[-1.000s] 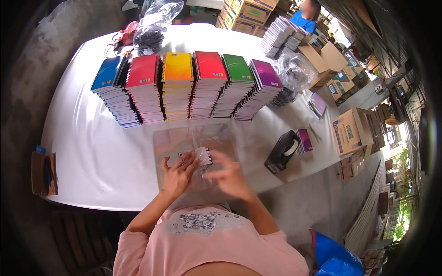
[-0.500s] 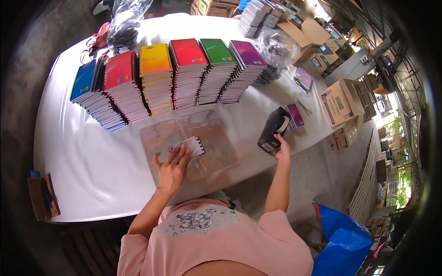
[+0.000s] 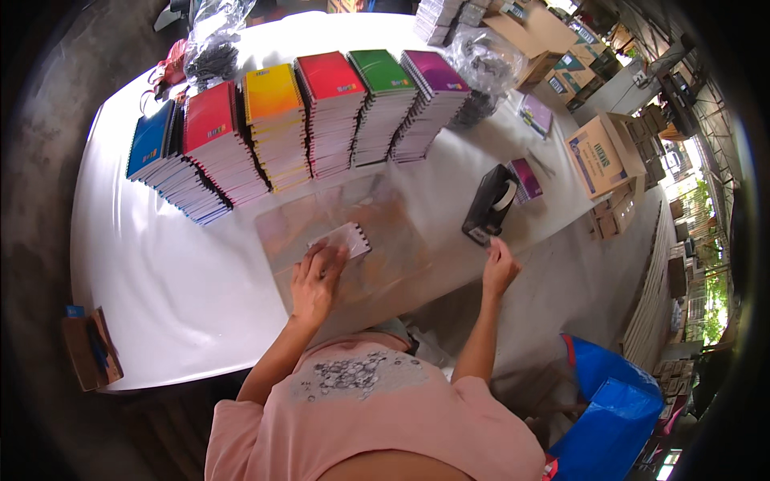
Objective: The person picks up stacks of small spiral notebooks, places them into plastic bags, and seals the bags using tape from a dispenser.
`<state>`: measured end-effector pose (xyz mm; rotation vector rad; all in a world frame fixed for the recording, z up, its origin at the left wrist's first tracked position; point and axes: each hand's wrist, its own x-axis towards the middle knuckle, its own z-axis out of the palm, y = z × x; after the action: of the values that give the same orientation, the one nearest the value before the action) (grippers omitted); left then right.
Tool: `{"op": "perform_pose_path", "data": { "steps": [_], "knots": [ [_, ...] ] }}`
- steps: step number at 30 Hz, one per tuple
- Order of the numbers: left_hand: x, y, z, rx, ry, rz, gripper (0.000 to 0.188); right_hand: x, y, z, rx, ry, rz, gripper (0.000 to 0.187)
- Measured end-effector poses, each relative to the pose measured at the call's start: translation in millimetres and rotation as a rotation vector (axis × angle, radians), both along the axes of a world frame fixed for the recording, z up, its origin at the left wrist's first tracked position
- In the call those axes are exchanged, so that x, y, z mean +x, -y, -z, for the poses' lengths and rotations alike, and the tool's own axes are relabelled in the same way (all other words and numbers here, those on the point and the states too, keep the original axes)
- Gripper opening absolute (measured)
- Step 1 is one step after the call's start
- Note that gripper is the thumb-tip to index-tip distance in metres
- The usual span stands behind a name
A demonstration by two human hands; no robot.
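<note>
A small white spiral notepad [image 3: 351, 238] with black binding lies on a clear plastic sheet [image 3: 385, 208] at the table's near side. My left hand [image 3: 315, 284] is curled over the notepad's near left edge, fingertips against it; some blur covers them. My right hand [image 3: 499, 271] is pinched, just off the near end of a black tape dispenser [image 3: 488, 210] with a roll of tape in it. What the pinch holds, if anything, is too small to make out. Next to the dispenser lies a small purple notebook [image 3: 525, 179].
Several tall stacks of spiral notebooks [image 3: 330, 76] stand in a row behind the sheet on the white-covered table [image 3: 176, 297]. Scissors [image 3: 541, 163] and a purple pad with pens [image 3: 535, 116] lie at the right. A cardboard box [image 3: 595, 156] stands beyond the right edge.
My right hand has left the tape dispenser and drawn back toward me in a pinch. My left fingers, spread flat on the notepad before, are now curled at its edge. The view has shifted slightly.
</note>
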<state>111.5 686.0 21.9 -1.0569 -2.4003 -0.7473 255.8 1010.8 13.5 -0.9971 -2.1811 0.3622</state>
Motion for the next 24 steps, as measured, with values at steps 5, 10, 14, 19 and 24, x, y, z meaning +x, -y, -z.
{"op": "perform_pose_path", "data": {
  "steps": [5,10,14,19,24],
  "knots": [
    [-4.9,-2.7,9.6,0.048,-0.03,0.046,0.042,-55.0,103.5,-54.5,-0.71,-0.313,-0.495,0.035],
    [-7.0,-2.6,20.3,0.281,0.046,0.071,0.062,-94.3,192.7,-69.3,-1.278,-0.27,-0.671,0.038],
    [-7.8,-1.3,23.6,0.329,0.066,0.081,0.061,-107.1,204.7,-48.0,-1.325,-0.127,-0.608,0.036],
    [-9.6,2.8,13.8,0.142,0.047,0.086,0.057,-105.6,214.6,-36.1,-1.255,-0.056,-0.405,0.034],
    [-7.9,3.6,6.8,0.041,0.158,0.024,0.053,-101.0,218.1,-31.8,-1.255,-0.142,-0.408,0.036]
  ]
}}
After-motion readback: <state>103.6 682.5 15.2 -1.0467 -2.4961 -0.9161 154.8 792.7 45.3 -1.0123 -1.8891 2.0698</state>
